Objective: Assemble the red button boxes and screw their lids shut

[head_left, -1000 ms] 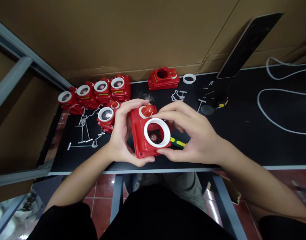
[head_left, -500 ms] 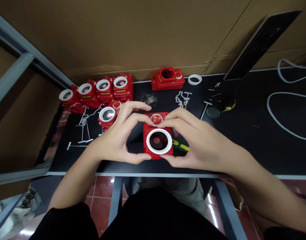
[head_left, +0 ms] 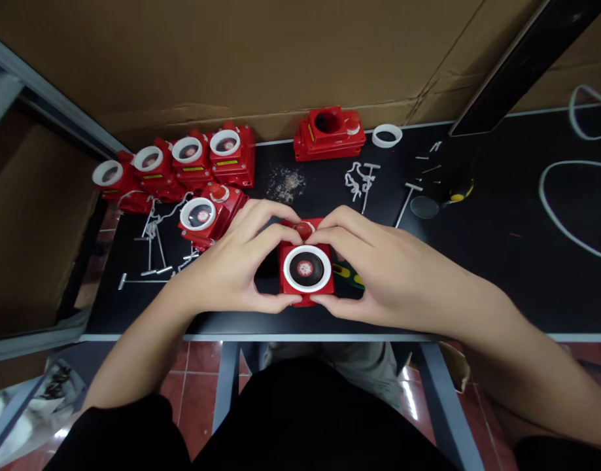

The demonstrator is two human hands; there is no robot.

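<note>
In front of me on the black bench lies a red alarm-like box (head_left: 283, 288). A white ring (head_left: 308, 289) frames its dark round window, which has a pale mark on a red disc in the middle. My left hand (head_left: 246, 261) curves round the left side, thumb at the front edge and fingers at the back. From the right, my right hand (head_left: 378, 268) mirrors this grip, its fingertips close to the red dome (head_left: 305, 229) at the back. Partly hidden behind my right hand is a green-and-yellow screwdriver handle (head_left: 346, 273).
Several similar red boxes (head_left: 231, 163) stand at the back left, near T-shaped metal rods (head_left: 150, 252). At the back are an open red box (head_left: 324, 147) and a loose white ring (head_left: 387, 136). A clear disc (head_left: 424, 207), small screws and a white cable (head_left: 565, 222) lie rightward.
My view has shifted slightly, moving the bench items in the picture. Both hands stay round the red box. The box looks tilted a little differently, with its window's centre mark now clearer.
</note>
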